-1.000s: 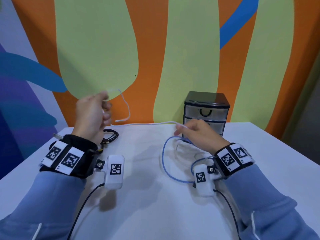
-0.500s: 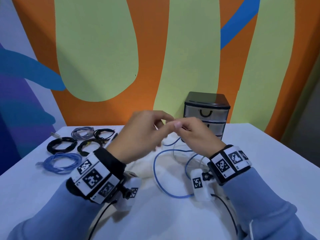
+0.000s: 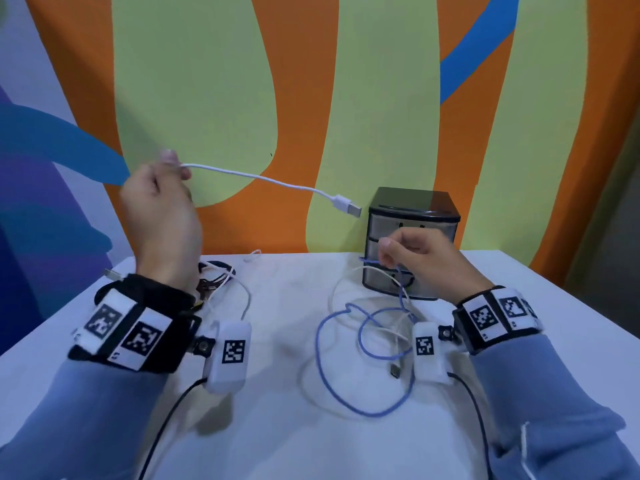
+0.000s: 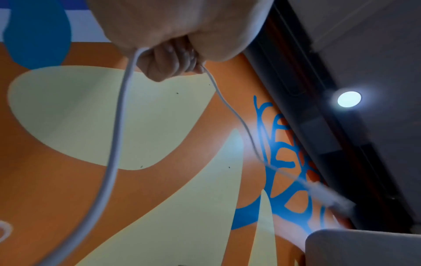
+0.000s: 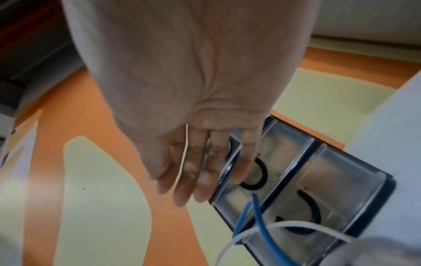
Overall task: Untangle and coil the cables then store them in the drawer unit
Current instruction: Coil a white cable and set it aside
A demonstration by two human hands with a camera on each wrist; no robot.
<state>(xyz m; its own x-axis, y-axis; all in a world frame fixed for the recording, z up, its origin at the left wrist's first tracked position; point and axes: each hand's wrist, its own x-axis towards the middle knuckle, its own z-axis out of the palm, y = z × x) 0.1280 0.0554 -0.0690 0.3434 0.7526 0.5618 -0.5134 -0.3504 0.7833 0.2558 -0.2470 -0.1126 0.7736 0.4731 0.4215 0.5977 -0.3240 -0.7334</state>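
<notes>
White cable (image 3: 263,178): thin, braided-looking cord, pinched in my left hand (image 3: 162,216), which is raised above the table's (image 3: 284,427) left side. The free end runs rightward through the air and droops to a flat metal plug (image 3: 348,207) hanging just left of the drawer unit (image 3: 414,216), above and left of my right hand (image 3: 429,265). The left wrist view adds what the head view hides: my fingers (image 4: 168,63) are curled tight on the cord, and a second stretch drops from the fist in a long loop.

Blue cable (image 3: 346,393): smooth, round cord, lying in loose open loops on the table under and in front of my right hand, mixed with pale white strands. One stretch rises to that hand.

Right hand: low, just before the drawer unit. From the head view it seems to pinch the blue cord; in the right wrist view the fingers (image 5: 189,172) hang fairly straight, so I cannot tell the grip.

Drawer unit: small box, glossy black top, clear plastic drawers with curved black handles, all pushed in.

Coiled cables (image 3: 214,275): dark and white rings, on the table beyond my left wrist.
</notes>
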